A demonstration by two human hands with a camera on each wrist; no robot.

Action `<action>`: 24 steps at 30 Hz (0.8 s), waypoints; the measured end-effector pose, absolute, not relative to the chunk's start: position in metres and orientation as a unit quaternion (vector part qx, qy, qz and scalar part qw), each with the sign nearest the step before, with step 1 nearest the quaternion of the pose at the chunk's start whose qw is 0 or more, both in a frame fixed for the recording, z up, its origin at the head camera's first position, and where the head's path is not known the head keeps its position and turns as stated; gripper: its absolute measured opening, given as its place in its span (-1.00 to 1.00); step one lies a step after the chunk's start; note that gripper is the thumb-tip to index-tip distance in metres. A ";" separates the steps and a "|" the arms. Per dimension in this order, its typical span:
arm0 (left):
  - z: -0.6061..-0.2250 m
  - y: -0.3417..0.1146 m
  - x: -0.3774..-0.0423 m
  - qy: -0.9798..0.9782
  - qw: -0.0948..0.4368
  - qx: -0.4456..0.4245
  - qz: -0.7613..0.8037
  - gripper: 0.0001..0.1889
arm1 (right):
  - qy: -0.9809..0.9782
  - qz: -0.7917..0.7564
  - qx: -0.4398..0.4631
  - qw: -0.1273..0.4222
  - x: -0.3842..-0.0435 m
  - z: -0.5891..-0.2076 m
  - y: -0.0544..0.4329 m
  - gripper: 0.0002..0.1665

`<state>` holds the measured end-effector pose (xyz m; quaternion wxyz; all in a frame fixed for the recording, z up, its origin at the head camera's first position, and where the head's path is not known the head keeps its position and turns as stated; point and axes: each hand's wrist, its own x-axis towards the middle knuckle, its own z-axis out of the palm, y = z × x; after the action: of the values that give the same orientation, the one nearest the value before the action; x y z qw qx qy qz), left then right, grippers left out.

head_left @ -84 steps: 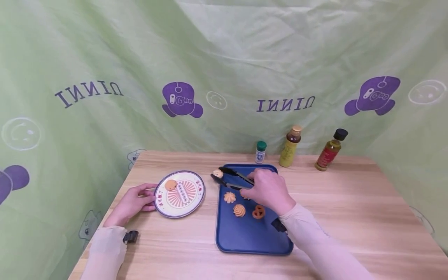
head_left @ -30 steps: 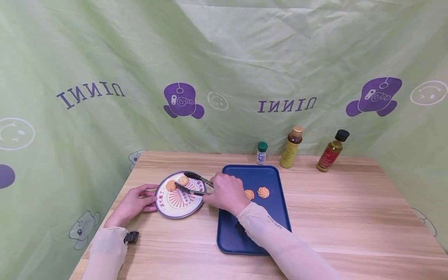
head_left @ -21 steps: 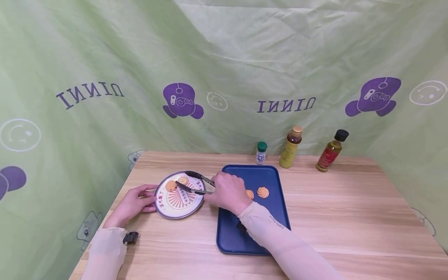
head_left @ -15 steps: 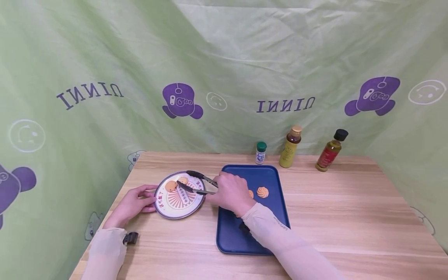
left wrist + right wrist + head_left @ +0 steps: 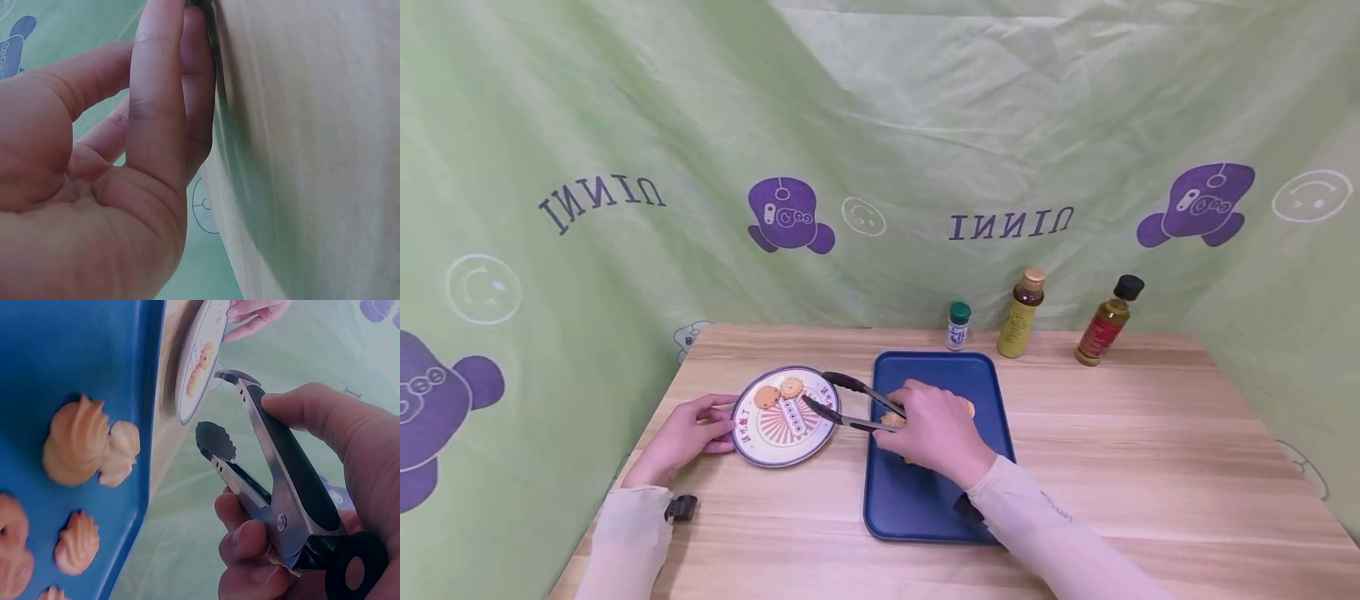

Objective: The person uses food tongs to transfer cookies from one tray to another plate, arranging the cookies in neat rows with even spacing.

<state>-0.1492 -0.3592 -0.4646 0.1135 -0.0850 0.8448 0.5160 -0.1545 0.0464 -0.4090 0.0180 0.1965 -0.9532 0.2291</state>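
Observation:
In the head view my left hand (image 5: 688,433) touches the left rim of a round white plate (image 5: 775,454) with relaxed fingers. Two cookies lie on the plate: a smooth round cookie (image 5: 767,397) and a ridged cookie (image 5: 792,387) beside it. My right hand (image 5: 936,429) grips black-and-silver tongs (image 5: 847,382). Their jaws are spread with nothing between them, over the gap between plate and blue tray (image 5: 917,508). Several cookies lie on the tray, among them a swirled cookie (image 5: 77,542); my right hand hides part of them in the head view.
Along the table's back edge stand a green-capped shaker (image 5: 957,327), a yellow-labelled bottle (image 5: 1018,323) and a red-labelled bottle (image 5: 1102,330). A green printed cloth (image 5: 895,125) hangs behind the wooden table (image 5: 1135,433).
The tongs carried the ridged cookie from the tray to the plate and let it go. My right hand has since drawn the tongs back rightward over the tray. My left hand stays put.

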 end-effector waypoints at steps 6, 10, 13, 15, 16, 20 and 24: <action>-0.466 -0.359 -0.150 0.845 0.115 -0.088 0.515 -0.40 | -0.955 0.220 0.196 0.034 -0.144 -0.408 0.062 -0.47; -0.466 -0.359 -0.150 0.845 0.113 -0.091 0.515 -0.40 | -0.957 0.213 0.193 0.042 -0.139 -0.407 0.071 -0.44; -0.466 -0.359 -0.150 0.844 0.112 -0.097 0.516 -0.40 | -0.959 0.201 0.195 0.047 -0.134 -0.407 0.080 -0.42; -0.466 -0.359 -0.149 0.844 0.111 -0.098 0.516 -0.40 | -0.960 0.196 0.196 0.048 -0.131 -0.407 0.086 -0.40; -0.466 -0.359 -0.149 0.845 0.112 -0.097 0.515 -0.40 | -0.960 0.194 0.195 0.049 -0.129 -0.407 0.089 -0.40; -0.466 -0.358 -0.149 0.849 0.111 -0.093 0.508 -0.40 | -0.965 0.186 0.182 0.040 -0.123 -0.408 0.101 -0.41; -0.465 -0.358 -0.150 0.853 0.112 -0.089 0.502 -0.41 | -0.968 0.186 0.169 0.027 -0.119 -0.408 0.111 -0.58</action>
<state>-0.1497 -0.3582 -0.4653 0.1122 -0.0892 0.8528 0.5023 -0.1193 0.1106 -0.4082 0.0270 0.1689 -0.9676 0.1856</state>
